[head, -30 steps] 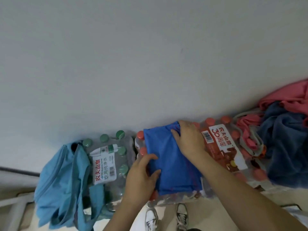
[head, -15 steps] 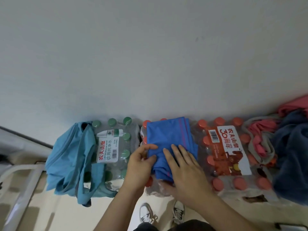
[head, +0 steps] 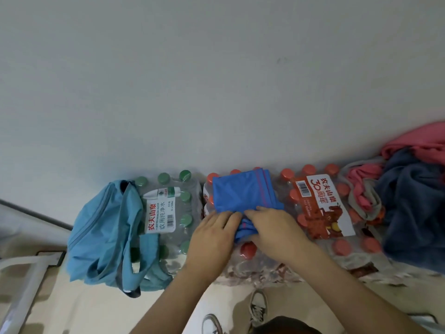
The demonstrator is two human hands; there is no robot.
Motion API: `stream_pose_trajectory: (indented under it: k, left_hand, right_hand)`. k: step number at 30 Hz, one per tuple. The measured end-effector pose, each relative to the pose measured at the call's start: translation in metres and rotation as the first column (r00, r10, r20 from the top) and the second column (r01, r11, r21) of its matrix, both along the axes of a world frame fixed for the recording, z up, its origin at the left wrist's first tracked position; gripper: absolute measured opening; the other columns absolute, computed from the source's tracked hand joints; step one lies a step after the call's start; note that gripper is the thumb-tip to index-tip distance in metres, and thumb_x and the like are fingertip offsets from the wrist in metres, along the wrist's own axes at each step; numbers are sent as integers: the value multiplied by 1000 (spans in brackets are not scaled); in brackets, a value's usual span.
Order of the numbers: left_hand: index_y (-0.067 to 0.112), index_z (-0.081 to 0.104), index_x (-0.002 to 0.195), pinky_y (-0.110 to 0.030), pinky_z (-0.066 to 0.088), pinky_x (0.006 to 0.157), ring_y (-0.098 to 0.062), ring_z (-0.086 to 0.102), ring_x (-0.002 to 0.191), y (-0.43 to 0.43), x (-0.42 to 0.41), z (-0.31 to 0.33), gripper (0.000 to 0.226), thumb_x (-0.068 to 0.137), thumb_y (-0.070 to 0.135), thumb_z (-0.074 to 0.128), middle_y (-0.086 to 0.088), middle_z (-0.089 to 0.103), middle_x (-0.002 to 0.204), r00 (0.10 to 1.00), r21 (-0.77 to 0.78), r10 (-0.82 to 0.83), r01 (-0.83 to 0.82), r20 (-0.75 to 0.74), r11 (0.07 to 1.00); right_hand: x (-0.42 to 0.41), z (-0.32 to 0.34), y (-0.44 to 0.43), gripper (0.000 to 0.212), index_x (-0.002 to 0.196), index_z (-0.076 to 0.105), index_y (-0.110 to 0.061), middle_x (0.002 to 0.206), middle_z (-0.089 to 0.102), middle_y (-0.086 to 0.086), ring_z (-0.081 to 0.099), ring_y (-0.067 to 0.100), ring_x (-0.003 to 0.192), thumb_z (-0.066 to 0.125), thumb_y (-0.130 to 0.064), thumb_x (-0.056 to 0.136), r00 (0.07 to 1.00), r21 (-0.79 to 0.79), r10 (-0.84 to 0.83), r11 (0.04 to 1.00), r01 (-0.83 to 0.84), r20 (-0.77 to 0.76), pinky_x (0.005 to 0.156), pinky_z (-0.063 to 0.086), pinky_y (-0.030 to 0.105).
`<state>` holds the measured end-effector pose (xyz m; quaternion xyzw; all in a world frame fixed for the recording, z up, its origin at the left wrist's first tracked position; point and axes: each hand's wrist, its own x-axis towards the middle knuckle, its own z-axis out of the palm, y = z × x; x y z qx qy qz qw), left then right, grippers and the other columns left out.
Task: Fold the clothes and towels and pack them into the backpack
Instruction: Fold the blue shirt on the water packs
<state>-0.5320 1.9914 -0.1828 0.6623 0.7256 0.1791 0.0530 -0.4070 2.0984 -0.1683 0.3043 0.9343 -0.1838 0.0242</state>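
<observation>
A blue garment (head: pixel 243 191) with thin pink stripes lies folded on a pack of red-capped bottles (head: pixel 320 206). My left hand (head: pixel 212 239) and my right hand (head: pixel 274 235) both grip its near edge, fingers curled round the bunched cloth. The light blue backpack (head: pixel 106 235) slumps at the left, against a pack of green-capped bottles (head: pixel 168 208). A heap of unfolded clothes sits at the right: a dark blue towel (head: pixel 414 213), pink cloth (head: pixel 419 145) and a pink-and-grey piece (head: pixel 363 189).
A pale wall (head: pixel 216 80) rises right behind the bottle packs. My shoes (head: pixel 257 309) stand on the light floor below. A white frame (head: pixel 26 280) sits at the lower left.
My right hand slid from the far edge of the blue garment to its near edge, beside my left hand. The garment is now folded shorter, with its near end gathered in both hands.
</observation>
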Motion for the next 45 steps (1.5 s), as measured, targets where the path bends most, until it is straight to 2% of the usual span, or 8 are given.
stream_pose_trajectory:
  k: [6, 9, 14, 17, 29, 36, 40, 45]
  left_hand:
    - [26, 59, 89, -22, 40, 38, -14, 60, 55, -23, -15, 4, 47, 48, 18, 82, 9, 63, 72, 994, -156, -91, 82, -53, 984]
    - [24, 56, 96, -30, 48, 57, -18, 61, 76, -25, -18, 12, 27, 72, 18, 67, 6, 65, 88, 994, -194, -16, 36, 106, 980]
    - [21, 58, 93, -30, 48, 68, -14, 60, 76, -7, -28, 26, 6, 88, 23, 58, 3, 66, 84, 919, -374, 97, 59, 383, 926]
    - [11, 60, 96, -32, 44, 67, -23, 59, 78, 10, -36, 25, 22, 92, 32, 53, -8, 66, 89, 865, -460, 236, -6, 443, 888]
    - [16, 55, 106, -37, 46, 75, -26, 60, 88, 33, -30, -2, 22, 100, 30, 39, -4, 66, 94, 831, -310, 402, -294, 385, 904]
    - [29, 53, 89, -33, 47, 67, -17, 63, 79, 29, -24, 5, 17, 94, 44, 47, 8, 65, 82, 854, -212, 334, -269, 399, 940]
    - [38, 50, 111, -16, 44, 82, 5, 53, 93, 22, -20, 8, 43, 76, 46, 74, 27, 54, 101, 795, -281, 359, -246, 489, 928]
    - [25, 61, 116, -26, 47, 83, -12, 61, 100, 27, -24, 6, 26, 91, 27, 60, 9, 67, 106, 777, -256, 400, -311, 485, 915]
  right_hand:
    - [40, 5, -21, 73, 147, 20, -37, 147, 39, -12, 43, 12, 128, 60, -29, 86, 990, -57, 118, 992, -114, 73, 101, 36, 30]
    - [54, 1, -29, 78, 147, 14, -41, 149, 31, -20, 36, 7, 132, 61, -25, 87, 994, -37, 99, 995, -97, 50, 103, 25, 25]
    - [50, -2, -13, 53, 133, 45, -42, 111, 64, -17, 61, 2, 96, 62, -39, 84, 975, -344, -134, 937, 66, -179, 84, 52, 31]
    - [46, 10, 7, 86, 140, 30, -47, 134, 49, -24, 50, -4, 118, 72, -66, 67, 981, -591, -154, 805, 53, -122, 98, 47, 27]
    - [17, 12, 27, 114, 148, -8, -42, 156, 17, -9, 44, 18, 129, 77, -43, 71, 999, -404, -49, 914, 45, 0, 102, 44, 39]
    - [13, 8, 38, 68, 140, 29, -46, 105, 62, -10, 61, 6, 80, 58, -18, 86, 988, -457, -90, 889, 21, -129, 69, 53, 26]
    - [7, 11, 51, 27, 103, 62, -36, 93, 67, -11, 64, 6, 82, 60, -16, 85, 969, -546, -138, 838, 4, -206, 75, 55, 34]
    - [-4, 3, 58, 10, 96, 62, -21, 88, 65, -5, 62, 10, 78, 62, -26, 87, 970, -509, -139, 861, 19, -200, 70, 54, 34]
